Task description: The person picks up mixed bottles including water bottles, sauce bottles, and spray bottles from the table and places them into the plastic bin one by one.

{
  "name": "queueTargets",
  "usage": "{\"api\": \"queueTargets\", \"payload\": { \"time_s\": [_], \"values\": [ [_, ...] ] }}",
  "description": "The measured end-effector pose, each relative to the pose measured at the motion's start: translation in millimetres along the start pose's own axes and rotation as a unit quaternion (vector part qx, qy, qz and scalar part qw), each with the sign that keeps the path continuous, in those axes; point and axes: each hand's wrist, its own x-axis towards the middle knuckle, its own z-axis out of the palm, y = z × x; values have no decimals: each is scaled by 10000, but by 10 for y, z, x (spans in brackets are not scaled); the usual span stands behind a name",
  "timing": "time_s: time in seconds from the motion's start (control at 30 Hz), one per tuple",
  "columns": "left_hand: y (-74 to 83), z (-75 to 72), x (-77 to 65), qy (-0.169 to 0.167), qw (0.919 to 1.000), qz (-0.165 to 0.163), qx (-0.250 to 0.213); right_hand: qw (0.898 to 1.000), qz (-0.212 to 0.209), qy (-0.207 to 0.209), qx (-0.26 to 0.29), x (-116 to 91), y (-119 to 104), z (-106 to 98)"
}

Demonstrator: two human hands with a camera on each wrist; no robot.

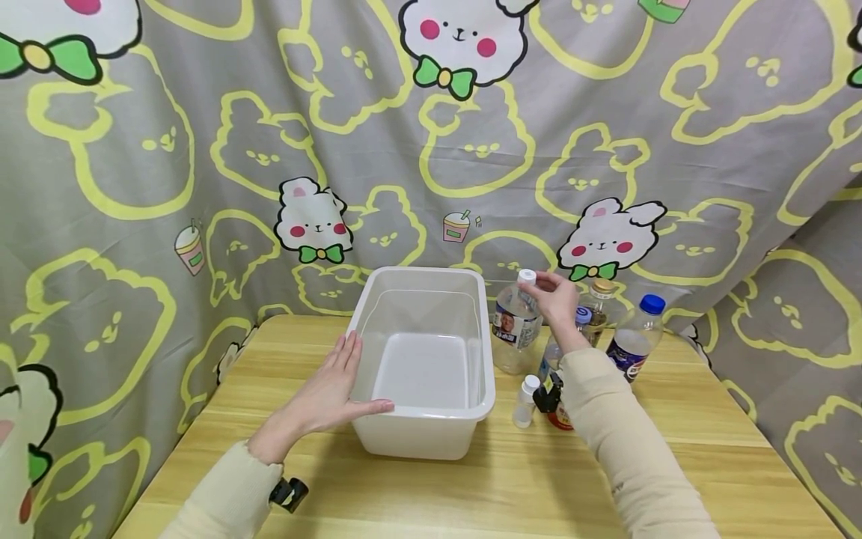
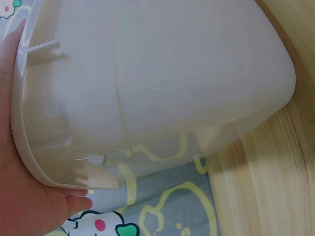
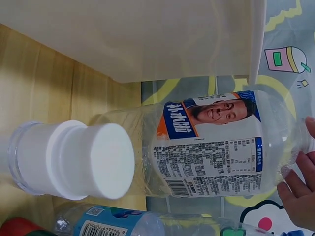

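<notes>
The head view looks forward and down over the table (image 1: 350, 501) towards the curtain (image 1: 377, 142). Both wrist views lie sideways: the left close beside the tub (image 2: 187, 73), the right close to the big bottle (image 3: 211, 142). All three share the tub.

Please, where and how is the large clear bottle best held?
Probably by the neck, below its white cap, from above right: the bottle is upright, its neck is narrower than its body, and the bin is close on its left. The right hand pinches near there.
</notes>
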Motion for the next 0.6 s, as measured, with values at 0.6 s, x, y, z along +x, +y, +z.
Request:
{"api": "queueTargets", "payload": {
  "time_s": [0.6],
  "values": [
    [-1,3,-1,-19,10000,-44,-11,9995,-95,-289,23,-83,-271,-175]
  ]
}}
